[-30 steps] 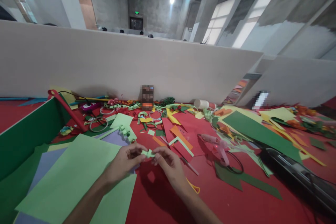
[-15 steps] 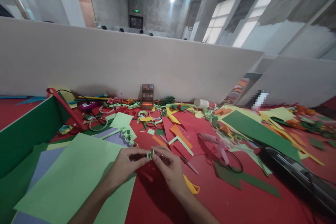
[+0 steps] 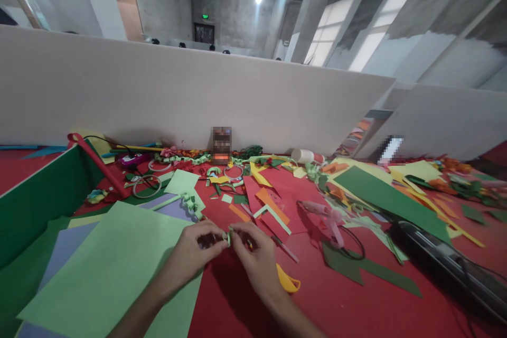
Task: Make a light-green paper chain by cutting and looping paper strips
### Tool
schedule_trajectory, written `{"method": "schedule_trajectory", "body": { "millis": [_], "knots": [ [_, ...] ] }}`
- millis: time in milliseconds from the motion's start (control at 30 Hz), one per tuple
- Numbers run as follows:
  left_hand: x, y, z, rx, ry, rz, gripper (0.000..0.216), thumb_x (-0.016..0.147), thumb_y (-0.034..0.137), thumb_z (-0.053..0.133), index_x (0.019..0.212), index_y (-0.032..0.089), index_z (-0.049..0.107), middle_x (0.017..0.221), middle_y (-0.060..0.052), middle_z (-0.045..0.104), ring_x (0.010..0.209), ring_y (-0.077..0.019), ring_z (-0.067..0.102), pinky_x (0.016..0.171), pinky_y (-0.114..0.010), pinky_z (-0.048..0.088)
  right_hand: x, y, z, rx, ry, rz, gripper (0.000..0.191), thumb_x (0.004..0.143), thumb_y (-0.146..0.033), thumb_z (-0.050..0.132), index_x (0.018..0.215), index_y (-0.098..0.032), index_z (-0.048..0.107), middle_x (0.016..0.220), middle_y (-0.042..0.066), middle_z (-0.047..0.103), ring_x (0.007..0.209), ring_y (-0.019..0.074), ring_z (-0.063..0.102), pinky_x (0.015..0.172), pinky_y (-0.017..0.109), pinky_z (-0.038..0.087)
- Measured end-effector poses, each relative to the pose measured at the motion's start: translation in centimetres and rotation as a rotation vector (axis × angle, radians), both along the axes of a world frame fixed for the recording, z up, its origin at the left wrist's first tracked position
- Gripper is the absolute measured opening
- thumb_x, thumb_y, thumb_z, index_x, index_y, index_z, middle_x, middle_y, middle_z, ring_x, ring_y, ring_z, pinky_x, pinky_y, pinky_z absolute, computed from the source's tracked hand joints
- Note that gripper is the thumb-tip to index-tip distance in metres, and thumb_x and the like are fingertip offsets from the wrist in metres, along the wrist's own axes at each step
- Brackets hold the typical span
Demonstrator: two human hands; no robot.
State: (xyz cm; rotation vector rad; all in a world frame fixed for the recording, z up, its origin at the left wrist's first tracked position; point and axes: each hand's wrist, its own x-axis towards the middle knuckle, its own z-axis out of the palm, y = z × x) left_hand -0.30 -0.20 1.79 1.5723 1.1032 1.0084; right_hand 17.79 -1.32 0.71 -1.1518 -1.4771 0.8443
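Note:
Between my two hands is a small light green paper piece (image 3: 227,237), mostly covered by the fingertips. My left hand (image 3: 198,245) pinches it from the left with thumb and forefinger. From the right, my right hand (image 3: 253,253) has its thumb and fingers closed at the same piece. Just beyond the left hand lies a curled light green paper strip (image 3: 190,205) with a straight stem. Light green paper sheets (image 3: 106,264) spread under and beside my left forearm. A yellow paper loop (image 3: 288,281) rests on the red table by my right wrist.
A pink glue gun (image 3: 330,216) with a black cord lies to the right. Beyond it sits a long black device (image 3: 447,269). A green-walled box (image 3: 43,190) stands at left. Paper scraps and a white paper cup (image 3: 303,156) line the foot of the white partition (image 3: 190,97).
My fingers have drawn closer around the light green paper piece, so less of it shows. Both hands stay in nearly the same place, and the view has shifted slightly.

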Motion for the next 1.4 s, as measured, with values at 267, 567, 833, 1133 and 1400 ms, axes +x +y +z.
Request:
{"method": "schedule_trajectory", "body": {
  "millis": [267,567,833,1133,1400],
  "knots": [
    [0.4,-0.1,0.9,-0.11,-0.153,-0.039,0.027,0.09,0.045,0.067,0.085,0.019,0.071,0.075,-0.001,0.061,0.069,-0.0161,0.055,0.065,-0.025,0.044,-0.2,0.0,0.2,-0.06,0.033,-0.003,0.015,0.088,-0.03,0.066,0.093,-0.021,0.076,0.084,0.005,0.076,0.075,0.0199,0.067,0.069,0.029,0.052],
    [-0.9,-0.3,1.4,-0.118,-0.011,-0.122,0.025,0.087,0.038,0.07,0.105,0.022,0.076,0.094,-0.006,0.07,0.079,-0.0195,0.059,0.072,-0.028,0.046,0.1,1.1,-0.8,-0.199,0.255,-0.015,0.025,0.081,-0.043,0.075,0.087,-0.018,0.073,0.077,0.003,0.071,0.069,0.0184,0.063,0.066,0.029,0.051],
    [-0.1,-0.3,0.9,-0.059,-0.01,-0.077,0.026,0.09,0.042,0.066,0.081,0.019,0.074,0.081,-0.003,0.062,0.077,-0.0193,0.056,0.072,-0.028,0.043,-0.2,0.3,-0.1,-0.117,0.123,-0.009,0.018,0.087,-0.037,0.071,0.088,-0.019,0.073,0.08,0.004,0.072,0.073,0.0189,0.065,0.068,0.029,0.052],
    [0.0,-0.4,1.2,-0.314,-0.151,-0.134,0.035,0.086,0.051,0.07,0.082,0.016,0.07,0.064,0.003,0.055,0.058,-0.011,0.045,0.055,-0.022,0.035,0.1,-0.4,0.6,0.138,-0.134,0.045,0.009,0.093,-0.024,0.065,0.093,-0.024,0.074,0.089,0.005,0.072,0.081,0.0201,0.066,0.073,0.031,0.052],
    [0.0,-0.3,0.7,-0.515,-0.184,-0.133,0.04,0.084,0.057,0.065,0.076,0.018,0.061,0.058,0.001,0.065,0.035,-0.005,0.038,0.035,-0.018,0.02,0.2,-0.5,0.6,0.26,-0.155,0.164,0.018,0.097,-0.021,0.062,0.102,-0.028,0.077,0.094,0.006,0.073,0.085,0.0202,0.068,0.077,0.032,0.054]
  ]
}}
